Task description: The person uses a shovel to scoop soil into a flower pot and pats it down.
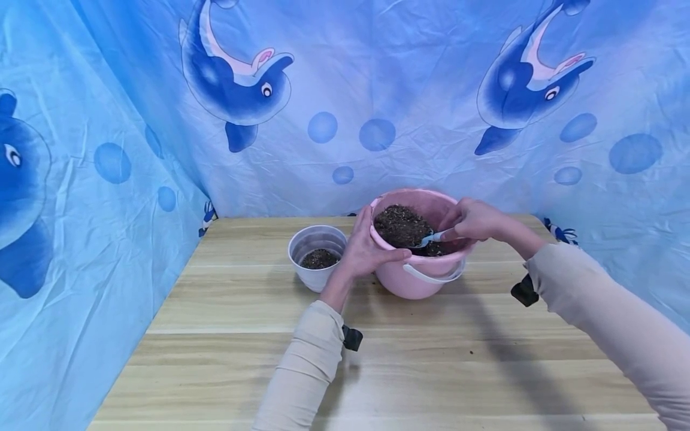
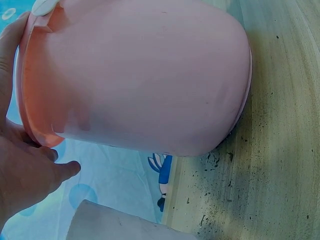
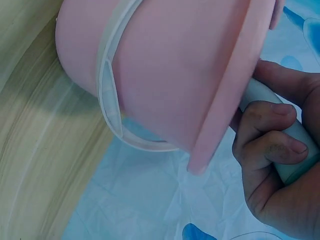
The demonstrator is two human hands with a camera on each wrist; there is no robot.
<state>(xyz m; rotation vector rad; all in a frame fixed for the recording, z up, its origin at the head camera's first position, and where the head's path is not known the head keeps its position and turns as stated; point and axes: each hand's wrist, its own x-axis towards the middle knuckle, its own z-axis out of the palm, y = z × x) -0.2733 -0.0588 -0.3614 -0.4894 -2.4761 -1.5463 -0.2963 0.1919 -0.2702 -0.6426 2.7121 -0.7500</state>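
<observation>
A pink bucket with dark soil in it stands on the table, tilted a little. My left hand grips its rim from the left, the thumb lying along the near edge. In the left wrist view the other fingers are beside the rim. Over the bucket's right side, my right hand holds a small trowel by its handle, fingers curled round it. The trowel's tip meets the soil, and part of its blade is hidden.
Just left of the bucket is a pale grey pot with some soil at its bottom. The bucket's white handle hangs down in front. Soil crumbs lie on the wooden table. A blue dolphin-print cloth hangs behind and at the sides.
</observation>
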